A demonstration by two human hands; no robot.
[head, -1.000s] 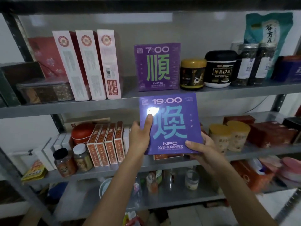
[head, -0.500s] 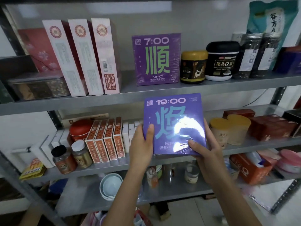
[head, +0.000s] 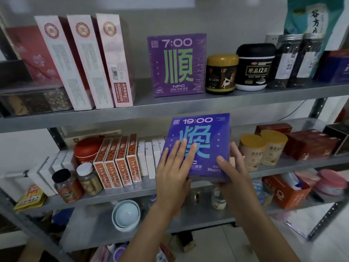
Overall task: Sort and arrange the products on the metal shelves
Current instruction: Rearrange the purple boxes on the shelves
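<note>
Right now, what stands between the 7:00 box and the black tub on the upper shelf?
A gold-lidded jar, standing upright between the 7:00 box and the black tub; the head view shows it.

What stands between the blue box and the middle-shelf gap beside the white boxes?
Nothing visible. The blue box, left hand flat on it, right hand gripping it, fronts the gap between white boxes and tubs, hiding what lies behind.

Single head-worn view, close, facing forward, slightly downward, straight onto metal shelves [head: 75, 120].
</note>
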